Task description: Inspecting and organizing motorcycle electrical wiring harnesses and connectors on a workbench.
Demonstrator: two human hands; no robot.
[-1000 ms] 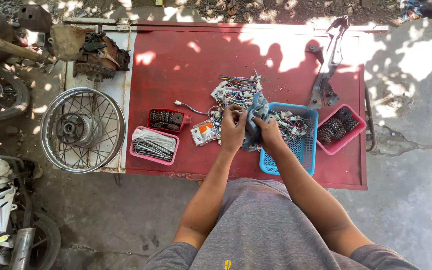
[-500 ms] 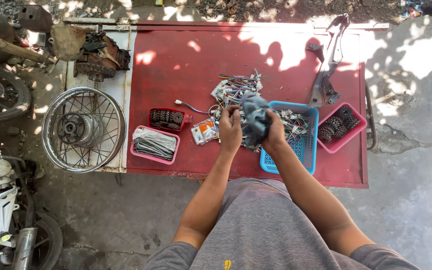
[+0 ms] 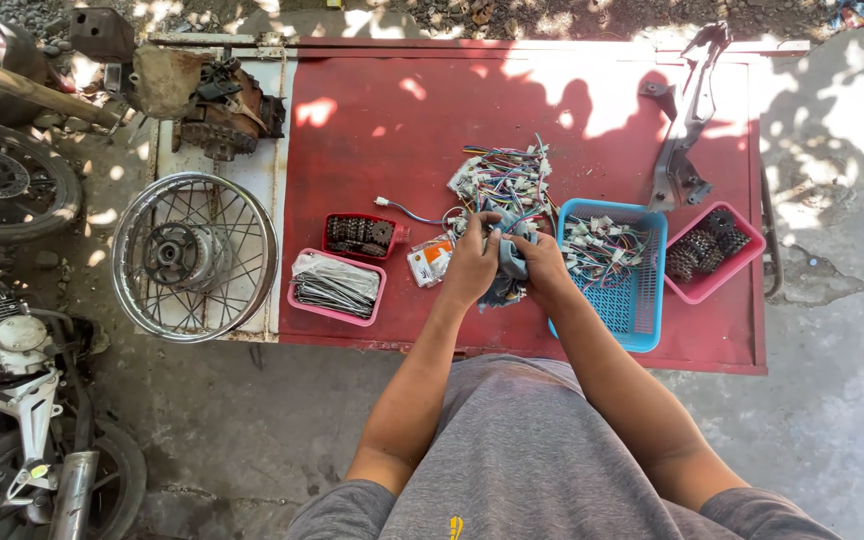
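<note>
My left hand (image 3: 472, 264) and my right hand (image 3: 542, 262) both grip a blue-grey cloth (image 3: 508, 262) above the front of a red metal table (image 3: 382, 130). The cloth is bunched between the palms, with a tail hanging down below them. Just beyond my hands lies a tangle of coloured wires with white connectors (image 3: 507, 180). A small orange and white packet (image 3: 430, 260) lies on the table just left of my left hand.
A blue basket (image 3: 632, 300) holding wire connectors sits right of my hands, a pink tray of dark chain parts (image 3: 707, 250) beyond it. Left are a pink tray of spokes (image 3: 335, 285) and a red tray (image 3: 360, 236). A spoked wheel (image 3: 194, 256) lies off the table's left side.
The cloth was lifted up in front of me half a second ago; both hands have now lowered it and drawn closer together around it.
</note>
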